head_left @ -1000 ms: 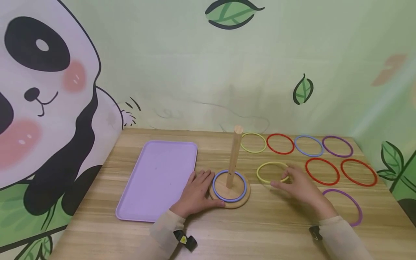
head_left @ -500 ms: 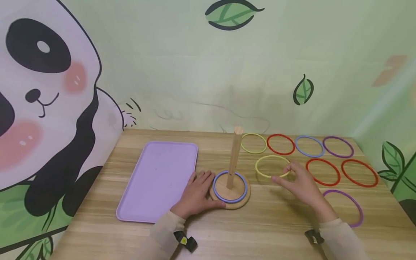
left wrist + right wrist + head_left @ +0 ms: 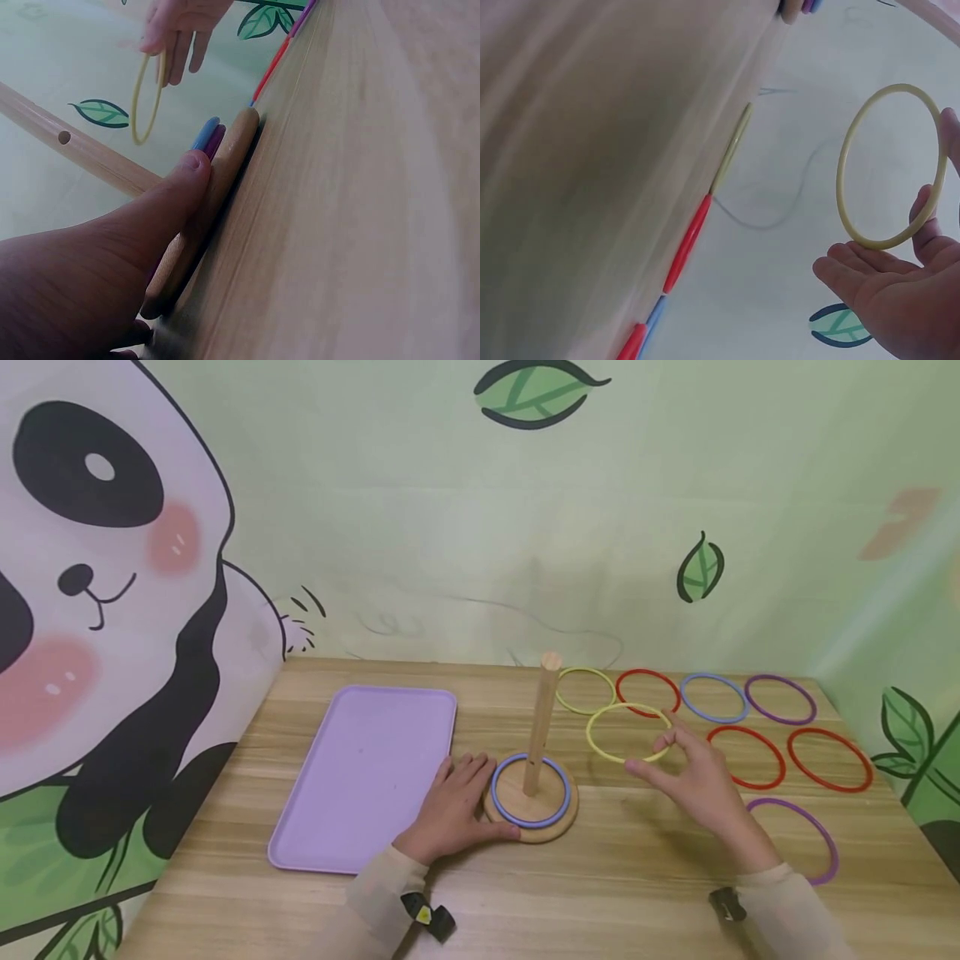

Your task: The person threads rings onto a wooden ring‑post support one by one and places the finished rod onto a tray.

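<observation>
My left hand (image 3: 453,818) lies against the left side of the round base of a wooden peg stand (image 3: 536,727), fingers along one edge and thumb on the near rim. A blue ring (image 3: 495,789) circles the post down on the base. Beneath it, the left wrist view shows a purple ring (image 3: 218,139). To the right of the post, my right hand (image 3: 693,777) pinches a yellow ring (image 3: 588,735) between thumb and fingers. In the right wrist view that ring (image 3: 842,172) hangs well above the table.
At the back right lie a second yellow ring (image 3: 585,713) and several red, blue and purple rings. One purple ring (image 3: 834,856) is beside my right forearm. A lilac tray (image 3: 367,777) lies left of the stand. A wall stands behind the table (image 3: 600,893).
My right hand has raised the yellow ring off the table, moving it slightly away from me; it now overlaps a red ring in the head view. The left hand stays put.
</observation>
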`<state>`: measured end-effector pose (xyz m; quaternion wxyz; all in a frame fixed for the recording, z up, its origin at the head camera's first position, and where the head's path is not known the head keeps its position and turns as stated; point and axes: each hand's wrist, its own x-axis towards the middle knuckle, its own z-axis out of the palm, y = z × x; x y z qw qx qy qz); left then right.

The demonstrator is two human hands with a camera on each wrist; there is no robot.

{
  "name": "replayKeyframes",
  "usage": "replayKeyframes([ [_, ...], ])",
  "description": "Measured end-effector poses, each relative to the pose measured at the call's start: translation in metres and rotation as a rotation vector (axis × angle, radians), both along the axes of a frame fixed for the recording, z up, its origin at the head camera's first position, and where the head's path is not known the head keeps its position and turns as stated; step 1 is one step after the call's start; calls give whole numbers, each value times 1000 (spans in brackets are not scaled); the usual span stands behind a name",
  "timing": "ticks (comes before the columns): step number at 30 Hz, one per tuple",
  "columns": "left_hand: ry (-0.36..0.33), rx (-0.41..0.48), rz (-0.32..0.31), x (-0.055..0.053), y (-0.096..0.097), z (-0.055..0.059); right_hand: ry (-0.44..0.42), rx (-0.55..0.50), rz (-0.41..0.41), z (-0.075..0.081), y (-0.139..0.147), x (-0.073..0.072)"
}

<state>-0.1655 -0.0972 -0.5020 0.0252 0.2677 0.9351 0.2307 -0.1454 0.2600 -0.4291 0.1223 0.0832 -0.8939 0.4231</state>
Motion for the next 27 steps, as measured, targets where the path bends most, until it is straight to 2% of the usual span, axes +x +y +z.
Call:
replayKeyframes([
  [3,0,0,-3,0,0,0,-24,-29,8,7,1,-1],
  [8,4,-2,-3,1,-1,0,-95,-166,68,20,2,-2],
  [12,5,-4,-8,1,-1,1,-107,-249,100,29,3,-5],
  [16,12,-4,-12,0,-1,1,-102,-265,112,35,2,-6],
  [27,14,-5,-10,0,-1,2,-105,-213,100,57,0,-8],
])
